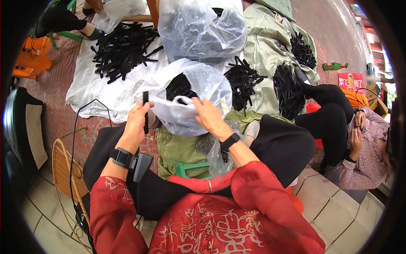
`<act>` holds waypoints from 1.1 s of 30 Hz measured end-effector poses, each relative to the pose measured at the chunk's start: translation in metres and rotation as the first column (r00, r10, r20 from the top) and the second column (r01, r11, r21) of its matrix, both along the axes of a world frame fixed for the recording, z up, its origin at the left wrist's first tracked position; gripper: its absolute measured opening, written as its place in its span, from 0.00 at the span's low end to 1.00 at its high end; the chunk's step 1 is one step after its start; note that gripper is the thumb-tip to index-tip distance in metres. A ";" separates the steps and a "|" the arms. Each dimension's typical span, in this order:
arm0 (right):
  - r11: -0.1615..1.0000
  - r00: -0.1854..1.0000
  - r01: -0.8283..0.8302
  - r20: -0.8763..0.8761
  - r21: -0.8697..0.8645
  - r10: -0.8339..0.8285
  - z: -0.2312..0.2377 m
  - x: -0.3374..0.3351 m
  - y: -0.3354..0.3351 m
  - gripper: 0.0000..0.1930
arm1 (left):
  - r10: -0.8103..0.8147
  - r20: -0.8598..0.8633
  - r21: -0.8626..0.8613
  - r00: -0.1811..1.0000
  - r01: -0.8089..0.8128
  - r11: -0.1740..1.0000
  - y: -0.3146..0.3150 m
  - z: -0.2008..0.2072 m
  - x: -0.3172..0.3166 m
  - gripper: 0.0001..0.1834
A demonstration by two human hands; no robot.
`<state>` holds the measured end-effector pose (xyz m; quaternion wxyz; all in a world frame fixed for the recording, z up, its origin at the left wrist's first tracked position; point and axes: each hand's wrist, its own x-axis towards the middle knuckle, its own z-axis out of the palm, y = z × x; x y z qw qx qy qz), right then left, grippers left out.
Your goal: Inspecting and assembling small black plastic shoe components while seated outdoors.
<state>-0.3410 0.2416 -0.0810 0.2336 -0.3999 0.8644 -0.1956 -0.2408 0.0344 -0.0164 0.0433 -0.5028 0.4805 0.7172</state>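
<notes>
The left hand [136,119] is narrow, thumb and fingers pinching a black strip [146,124] near its middle; the strip stands roughly upright, its ends showing above and below the grip. It is just left of an open plastic bag [218,91]. The right hand [209,116] is closed on the bag's near rim, right of the strip. More black strips [181,86] lie inside the bag.

A white sheet [86,91] spreads over the red paving [57,116], with a loose strip pile [122,51] far left. A bigger plastic bag [203,36] stands beyond the open one. To the right, further piles [289,91] lie by a pale green sheet [262,46]. A wicker chair [67,173] stands near left; another person [366,150] sits at right, and a green bottle [334,66] lies farther off.
</notes>
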 end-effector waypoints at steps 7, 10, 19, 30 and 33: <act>0.921 0.983 0.158 -0.145 0.355 -0.112 0.036 -0.001 0.059 0.32 | -0.582 -0.295 0.069 0.758 0.624 0.778 0.046 0.027 -0.010 0.14; 0.996 0.985 -0.030 -0.166 0.090 0.045 0.033 0.008 0.056 0.29 | -0.584 -0.481 0.015 0.654 0.672 0.741 0.062 0.025 -0.016 0.15; 0.909 0.939 -0.338 0.023 0.244 0.343 -0.001 0.035 0.040 0.09 | -0.558 0.286 -0.352 0.779 0.627 0.695 -0.014 -0.037 0.010 0.13; 0.787 0.829 0.485 0.486 -0.381 -0.276 0.125 0.003 0.100 0.09 | -0.486 -0.209 -0.585 0.848 0.290 0.757 0.057 0.056 -0.006 0.12; 0.775 0.455 0.627 0.845 -0.079 -0.282 0.157 0.015 0.142 0.09 | -0.480 -0.417 -0.364 0.772 0.342 0.866 0.070 0.084 -0.016 0.16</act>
